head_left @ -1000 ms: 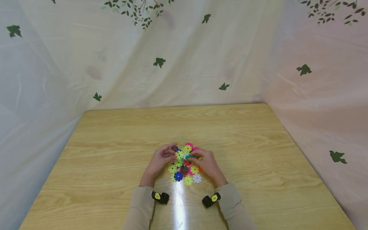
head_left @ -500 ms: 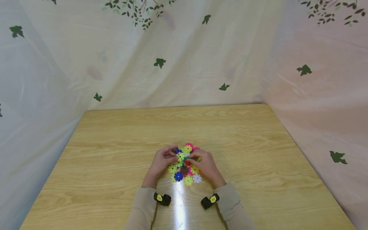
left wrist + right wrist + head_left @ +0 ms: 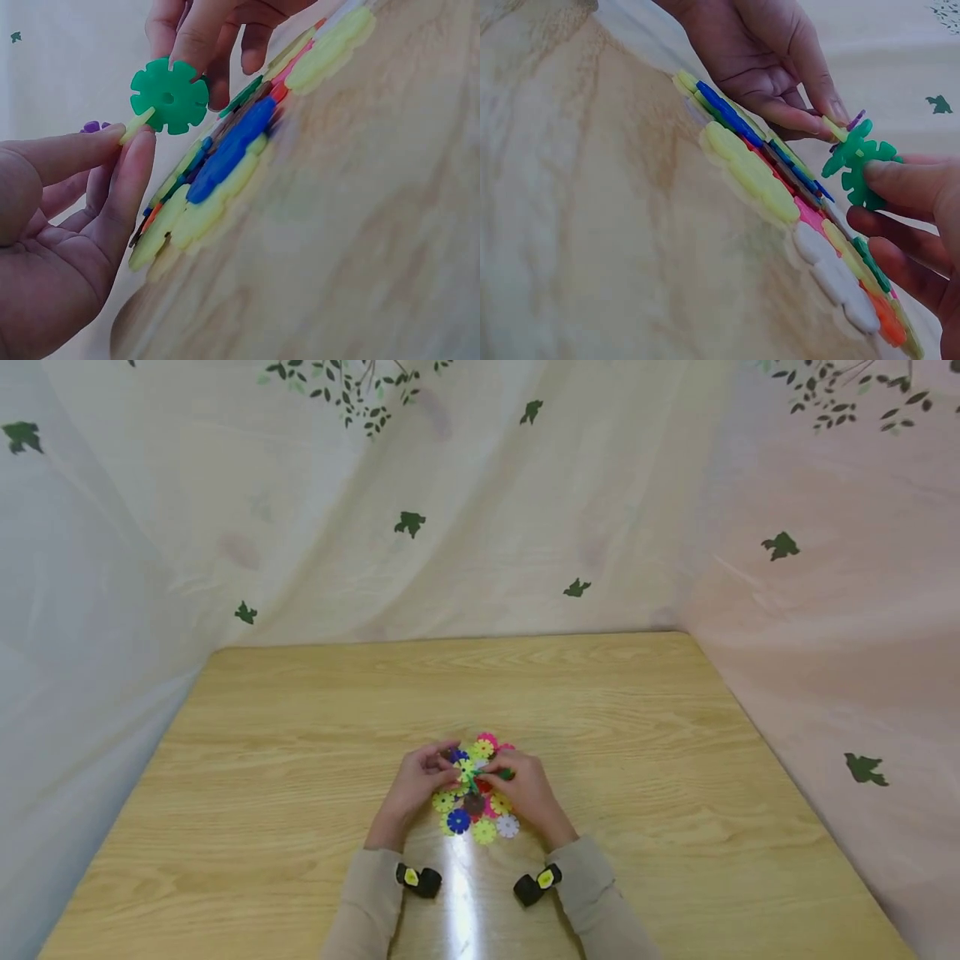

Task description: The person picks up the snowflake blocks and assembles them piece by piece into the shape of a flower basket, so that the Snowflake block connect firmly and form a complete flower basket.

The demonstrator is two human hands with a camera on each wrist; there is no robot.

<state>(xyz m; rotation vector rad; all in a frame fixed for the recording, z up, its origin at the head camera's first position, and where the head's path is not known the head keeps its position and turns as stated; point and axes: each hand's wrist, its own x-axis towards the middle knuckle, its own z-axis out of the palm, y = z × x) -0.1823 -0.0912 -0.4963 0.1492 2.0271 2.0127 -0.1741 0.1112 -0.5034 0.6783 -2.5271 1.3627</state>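
My left hand [image 3: 414, 789] pinches a light-yellow notched flower-shaped disc [image 3: 136, 126] between thumb and fingertips. My right hand [image 3: 527, 787] pinches a green notched disc [image 3: 870, 176] by its edge. Green and yellow meet just off the left fingertips; in the right wrist view another green notched piece [image 3: 846, 154] appears beside the yellow one. A bit of purple [image 3: 857, 118] shows behind them. Both hands are above a loose pile of such discs, among them a blue disc [image 3: 458, 821], a brown disc [image 3: 474, 804] and a white disc [image 3: 507, 825].
The pile lies on a wood-grain table [image 3: 300, 727], near its middle. A pale curtain [image 3: 480, 527] with green bird and leaf prints hangs behind the table and along its sides. Each wrist wears a black camera, such as the left one [image 3: 427, 883].
The right fingers have come left with the green disc, closer to the disc in the left hand. The left hand keeps its pinch. The head view has shifted slightly.
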